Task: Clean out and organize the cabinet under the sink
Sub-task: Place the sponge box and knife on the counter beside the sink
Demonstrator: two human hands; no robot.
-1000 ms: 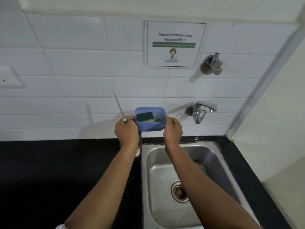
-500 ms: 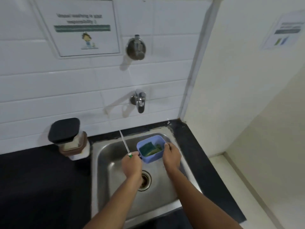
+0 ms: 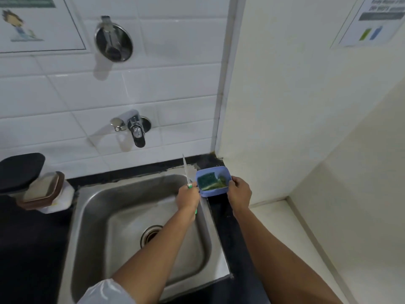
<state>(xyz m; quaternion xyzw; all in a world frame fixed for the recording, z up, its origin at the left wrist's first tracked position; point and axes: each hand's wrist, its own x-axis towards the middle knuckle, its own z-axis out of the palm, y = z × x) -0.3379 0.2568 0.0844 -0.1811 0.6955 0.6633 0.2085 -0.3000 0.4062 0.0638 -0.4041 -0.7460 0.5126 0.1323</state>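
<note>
A small blue plastic tub [image 3: 213,191] with green scrub sponges [image 3: 207,179] inside is held between both hands at the far right corner of the steel sink [image 3: 92,216], over the black counter strip [image 3: 221,212]. My left hand [image 3: 188,197] grips the tub's left side and also holds a knife [image 3: 186,170] with a green handle, its blade pointing up and away. My right hand [image 3: 240,193] clasps the tub's right side.
A wall tap [image 3: 137,130] juts out above the sink, with a valve [image 3: 113,41] higher up. A black-lidded container [image 3: 32,185] stands on the counter at left. A cream side wall [image 3: 306,106] closes off the right. The drain [image 3: 151,234] lies mid-basin.
Both hands carried the tub and knife from in front of the wall down and to the right, from over the sink basin to its far right corner. My view swung right and down.
</note>
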